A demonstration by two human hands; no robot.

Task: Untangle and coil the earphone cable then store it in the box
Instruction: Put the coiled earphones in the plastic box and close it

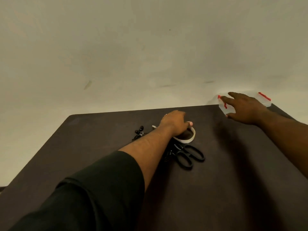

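The black earphones point(139, 130) lie tangled on the dark table point(225, 180), just left of my left wrist; more black cable shows under my forearm beside the scissors. My left hand point(175, 122) reaches to the table's middle and curls over a white tape roll point(190, 139), thumb on its rim. At the far right corner stands the clear plastic box point(227, 110) with red clips. My right hand point(245, 107) lies over the box's lid with fingers spread and the thumb at its near edge, hiding most of the box.
Black scissors point(188, 155) lie just in front of the tape roll, handles toward me. A plain pale wall rises behind the table's far edge. The table's left edge runs diagonally at the left.
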